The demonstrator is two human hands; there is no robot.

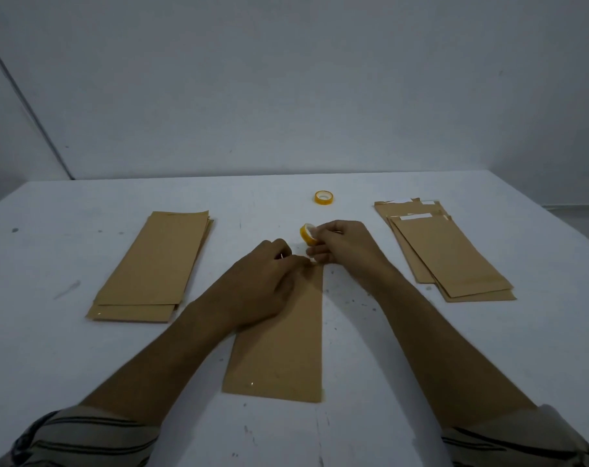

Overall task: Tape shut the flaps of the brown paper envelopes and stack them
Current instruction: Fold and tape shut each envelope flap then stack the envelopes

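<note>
so the right hand (343, 244) has its fingers curled round a small yellow tape roll (308, 234), holding it up just off the worktop (370, 348) right past the far end of the middle envelope (279, 348). The left hand (266, 281) sits on that far end with its fingers bent down close to the right hand's fingertips. There's a tiny pale bit between the two hands, but honestly I can't tell if the left one is pinching a loose tape end or just pressing on the paper. The envelope itself lies flat, long way pointing away from the person, dead centre between both forearms. Off to the left there's a left pile (151, 267) of plain brown envelopes, pretty neatly stacked, and off to the right a right pile (448, 254), fanned out a bit, with white strips showing at the far ends. A second tape roll (324, 197) lies flat further back, well apart from the hands. Striped sleeves (84, 436) are at the bottom corners
</note>
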